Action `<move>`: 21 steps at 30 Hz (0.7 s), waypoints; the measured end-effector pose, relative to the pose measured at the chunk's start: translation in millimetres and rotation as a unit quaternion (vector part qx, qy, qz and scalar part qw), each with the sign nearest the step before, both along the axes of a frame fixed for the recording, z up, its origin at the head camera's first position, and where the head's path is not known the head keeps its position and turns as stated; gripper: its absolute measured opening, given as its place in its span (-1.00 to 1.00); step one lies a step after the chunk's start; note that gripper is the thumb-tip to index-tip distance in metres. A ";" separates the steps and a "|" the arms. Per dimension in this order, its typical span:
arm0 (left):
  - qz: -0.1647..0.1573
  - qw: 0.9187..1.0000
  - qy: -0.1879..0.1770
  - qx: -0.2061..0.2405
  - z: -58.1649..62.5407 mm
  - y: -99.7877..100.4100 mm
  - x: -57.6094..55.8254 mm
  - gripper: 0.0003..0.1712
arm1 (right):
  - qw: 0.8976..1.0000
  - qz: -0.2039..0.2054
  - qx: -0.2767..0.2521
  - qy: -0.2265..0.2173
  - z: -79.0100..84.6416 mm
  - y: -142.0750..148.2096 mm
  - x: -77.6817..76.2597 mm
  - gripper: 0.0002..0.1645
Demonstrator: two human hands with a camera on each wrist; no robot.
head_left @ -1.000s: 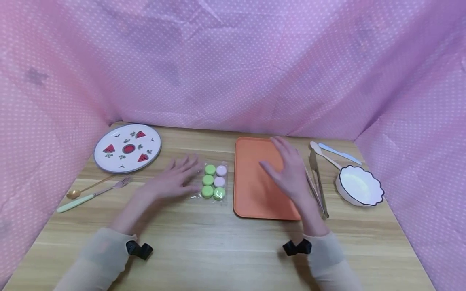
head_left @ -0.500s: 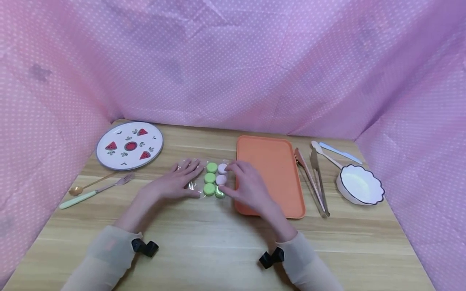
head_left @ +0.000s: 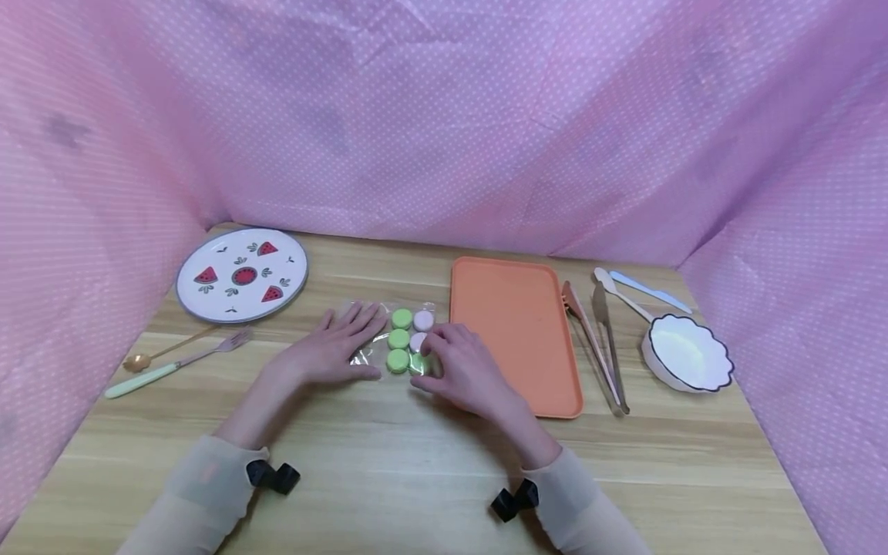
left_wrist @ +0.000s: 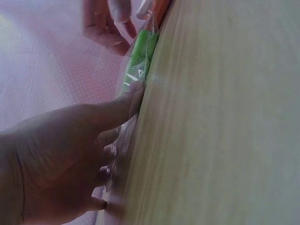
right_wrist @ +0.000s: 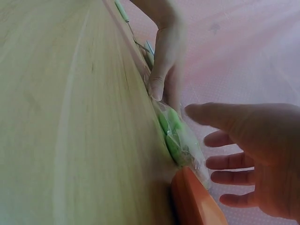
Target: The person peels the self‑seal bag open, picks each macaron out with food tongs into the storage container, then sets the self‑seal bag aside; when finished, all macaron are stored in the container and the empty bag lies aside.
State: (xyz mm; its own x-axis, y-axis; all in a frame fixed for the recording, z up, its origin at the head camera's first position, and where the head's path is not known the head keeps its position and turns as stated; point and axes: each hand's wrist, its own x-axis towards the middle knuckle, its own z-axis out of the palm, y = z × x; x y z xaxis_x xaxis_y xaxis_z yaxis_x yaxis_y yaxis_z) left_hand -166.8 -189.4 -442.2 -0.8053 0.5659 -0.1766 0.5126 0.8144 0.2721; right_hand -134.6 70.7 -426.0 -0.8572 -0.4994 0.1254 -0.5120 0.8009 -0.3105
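A clear plastic bag [head_left: 375,351] lies on the wooden table, holding several green macarons [head_left: 398,339] and pale pink macarons [head_left: 423,321] in two columns. My left hand [head_left: 333,351] rests on the bag's left part with fingers spread, its thumb at the near edge. In the left wrist view the thumb of the left hand [left_wrist: 70,150] lies right at the film. Over the bag's right side hovers my right hand [head_left: 466,371], fingers gently bent. The right wrist view shows the right hand [right_wrist: 267,154] with thumb and fingers apart, nothing between them, beside the bag [right_wrist: 190,145].
An orange tray [head_left: 513,324] lies right of the bag, with tongs [head_left: 591,339] and a brown knife [head_left: 607,339] beyond. Farther right are a pale spoon [head_left: 624,299], blue knife [head_left: 648,291] and white scalloped bowl [head_left: 687,354]. Leftward are a watermelon plate [head_left: 229,297], gold spoon [head_left: 166,351] and fork [head_left: 173,366].
My right hand came left from above the tray to the bag's right side, then drew slightly back toward me. My left hand settled onto the bag's left part.
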 end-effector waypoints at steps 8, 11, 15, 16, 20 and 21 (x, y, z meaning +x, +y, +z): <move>0.002 1.000 0.006 -0.007 1.4 1.6 0.2 0.05 | 0.998 0.016 0.056 0.022 -2.5 -2.3 0.3 -0.45; 0.002 1.000 0.004 -0.010 2.8 1.6 -0.2 0.05 | 0.997 0.020 0.070 0.030 -2.6 -4.5 0.8 -0.44; 0.001 1.000 0.000 -0.016 2.5 1.6 -1.1 0.06 | 0.996 0.025 0.082 0.039 -2.0 -6.8 1.5 -0.45; 0.001 1.000 -0.001 -0.017 2.2 1.8 -1.2 0.06 | 0.995 0.026 0.085 0.041 -1.9 -7.4 1.6 -0.46; 0.003 1.000 -0.003 -0.014 1.4 1.5 -1.4 0.07 | 0.993 0.035 0.096 0.056 -2.2 -9.0 2.0 -0.49; 0.003 1.000 -0.003 -0.012 1.8 1.5 -1.3 0.07 | 0.993 0.038 0.097 0.062 -2.5 -9.4 1.9 -0.51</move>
State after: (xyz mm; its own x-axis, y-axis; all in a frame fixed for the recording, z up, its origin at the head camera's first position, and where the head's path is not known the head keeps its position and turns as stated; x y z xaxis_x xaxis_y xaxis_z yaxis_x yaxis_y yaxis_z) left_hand -168.1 -187.9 -440.4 -0.8078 0.5566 -0.1942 0.5060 0.8237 0.2558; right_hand -132.7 61.3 -428.5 -0.8004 -0.5868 0.1228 -0.5975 0.7974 -0.0839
